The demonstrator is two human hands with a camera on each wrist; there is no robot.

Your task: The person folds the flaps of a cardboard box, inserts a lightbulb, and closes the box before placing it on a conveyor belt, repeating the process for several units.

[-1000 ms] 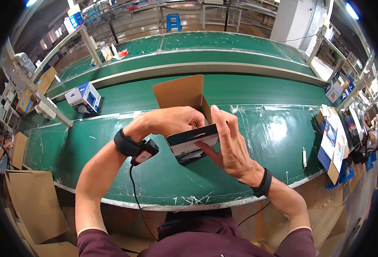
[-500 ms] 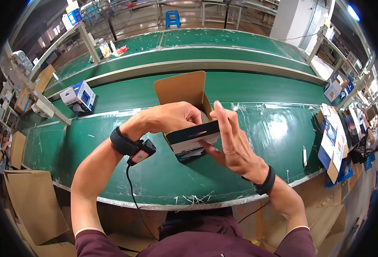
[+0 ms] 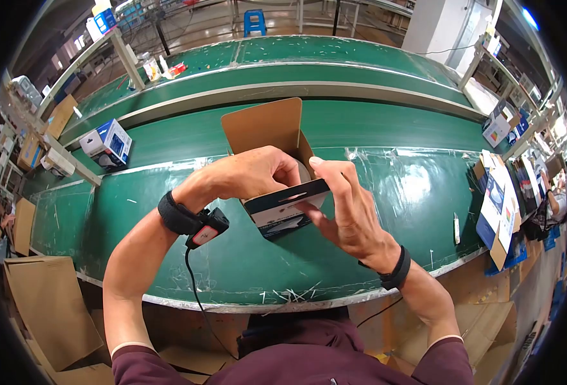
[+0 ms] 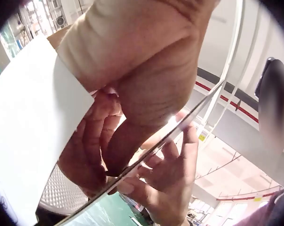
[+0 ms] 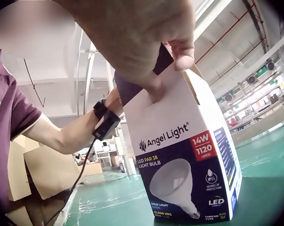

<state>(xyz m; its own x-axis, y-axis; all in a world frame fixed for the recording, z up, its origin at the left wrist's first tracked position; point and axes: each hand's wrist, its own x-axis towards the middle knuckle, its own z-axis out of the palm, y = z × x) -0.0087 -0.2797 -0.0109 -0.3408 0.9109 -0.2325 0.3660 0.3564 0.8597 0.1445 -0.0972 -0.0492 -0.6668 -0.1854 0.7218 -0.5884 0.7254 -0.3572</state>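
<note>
The printed light-bulb box [image 5: 168, 150] stood upright on the green desk [image 3: 412, 237], its brown flap [image 3: 264, 125] raised at the far side. The right hand [image 3: 354, 218] gripped its right side, thumb pressed to the near panel [image 3: 277, 224]. The left hand [image 3: 248, 173] reached inside; whether it grasped anything could not be told. Another box [image 3: 108, 146] sat farther left.
</note>
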